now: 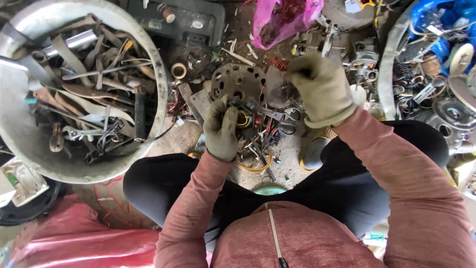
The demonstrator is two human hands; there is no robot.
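I look down at both my gloved hands above a heap of scrap on the ground. My left hand is closed on a small dark metal part with a yellow wire ring beside it. My right hand is raised, fingers pinched on a thin, clear, dirty piece of plastic. Below it lie black-handled scissors and a round perforated metal plate. My knees in dark trousers frame the heap.
A large metal tub at left is full of rusty metal strips and tools. A pink plastic bag with copper wire lies at the top. At right a second basin rim holds motor parts and blue plastic. A red sack sits at bottom left.
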